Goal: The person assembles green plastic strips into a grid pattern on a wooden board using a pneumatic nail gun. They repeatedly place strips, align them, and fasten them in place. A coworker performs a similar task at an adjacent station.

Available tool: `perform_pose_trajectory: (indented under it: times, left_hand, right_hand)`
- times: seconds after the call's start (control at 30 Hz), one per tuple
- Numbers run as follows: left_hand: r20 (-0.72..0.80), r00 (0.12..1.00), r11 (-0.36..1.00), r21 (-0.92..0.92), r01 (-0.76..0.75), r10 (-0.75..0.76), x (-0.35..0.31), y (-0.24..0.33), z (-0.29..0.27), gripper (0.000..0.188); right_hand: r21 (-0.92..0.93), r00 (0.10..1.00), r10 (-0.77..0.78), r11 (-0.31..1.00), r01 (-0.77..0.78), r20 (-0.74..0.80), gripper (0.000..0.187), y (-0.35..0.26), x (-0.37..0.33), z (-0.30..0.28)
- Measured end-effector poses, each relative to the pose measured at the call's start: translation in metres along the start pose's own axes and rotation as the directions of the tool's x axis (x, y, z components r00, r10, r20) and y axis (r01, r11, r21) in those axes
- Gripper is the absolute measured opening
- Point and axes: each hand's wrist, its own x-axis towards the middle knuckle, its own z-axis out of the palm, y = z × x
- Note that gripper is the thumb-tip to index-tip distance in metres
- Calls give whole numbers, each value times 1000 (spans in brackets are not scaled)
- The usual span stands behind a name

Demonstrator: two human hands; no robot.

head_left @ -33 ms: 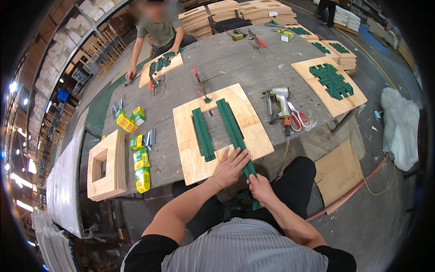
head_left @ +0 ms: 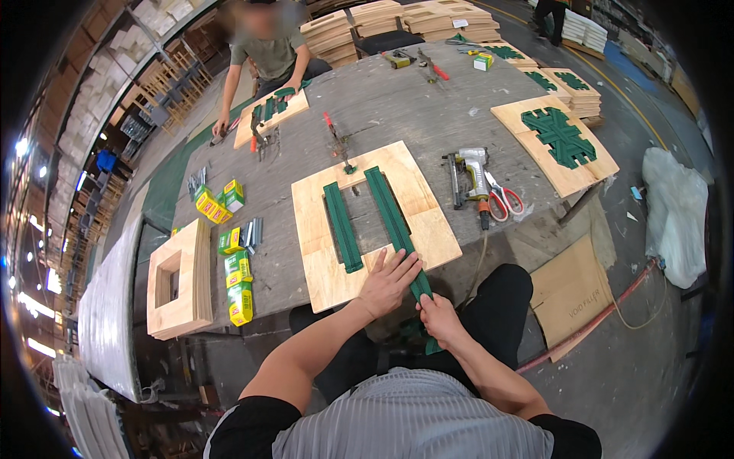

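Scanning from afar, I see the shorter green strap (head_left: 343, 229) spanning the gap in the wooden frame (head_left: 310, 229) on the grey surface (head_left: 279, 191). Right of it, the left hand (head_left: 391, 283) lies palm-down, fingers spread, against the longer green strap (head_left: 388, 206), whose long axis runs toward the body. Nearer its loose end, the right hand (head_left: 439, 318) grasps it just past the frame's edge; its fingertips seem partly hidden.

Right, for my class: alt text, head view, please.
A person's left hand rests on a green webbing strap across a wooden frame; the right hand grips the strap beyond the edge. A staple gun and scissors lie to the right.
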Motion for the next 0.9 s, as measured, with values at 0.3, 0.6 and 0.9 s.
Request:
perform_pose_trajectory:
  times: [0.3,0.6,0.9]
  left_hand:
    - [7,1000,1000,25,-17,17,3,-8,4,80]
    - [-29,999,999,23,-39,40,3,-9,5,77]
    - [-26,999,999,-23,-37,37,3,-11,7,74]
  right_hand:
    - [19,999,20,1000,-19,-32,32,-9,2,0]
    - [-18,1000,18,1000,-19,-22,30,-7,1,-1]
    - [-69,998,12,997,-16,-54,31,2,6,0]
